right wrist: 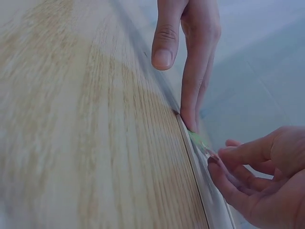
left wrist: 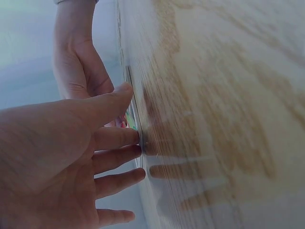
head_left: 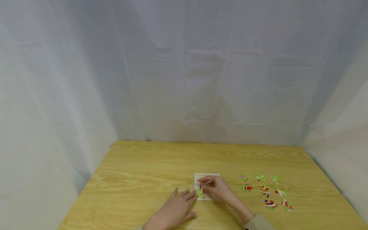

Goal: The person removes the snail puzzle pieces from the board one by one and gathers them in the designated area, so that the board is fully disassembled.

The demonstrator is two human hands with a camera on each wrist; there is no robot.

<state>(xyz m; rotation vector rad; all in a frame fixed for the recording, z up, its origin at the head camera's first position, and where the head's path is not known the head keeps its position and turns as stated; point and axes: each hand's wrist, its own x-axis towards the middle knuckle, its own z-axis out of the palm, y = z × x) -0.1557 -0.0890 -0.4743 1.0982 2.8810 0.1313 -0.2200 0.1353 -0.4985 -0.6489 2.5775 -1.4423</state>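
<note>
A small white puzzle tray [head_left: 196,181] lies flat on the table. In its lower left corner is a green and red puzzle piece [head_left: 200,193]. My left hand [head_left: 176,209] is spread palm down beside the tray, its fingers straight and the fingertips at the tray's left edge; in the left wrist view the fingers [left wrist: 116,162] reach that edge. Over the tray, my right hand [head_left: 217,189] has bent fingers and pinches a small piece with red on it [right wrist: 214,158] between thumb and forefinger. The fingers partly hide this piece.
Several loose puzzle pieces in green, red, white and blue, such as a red and blue one [head_left: 270,203], lie spread out in rows right of the tray. The wooden table [head_left: 138,172] is bordered by pale hanging sheets [head_left: 172,95] at the back and sides.
</note>
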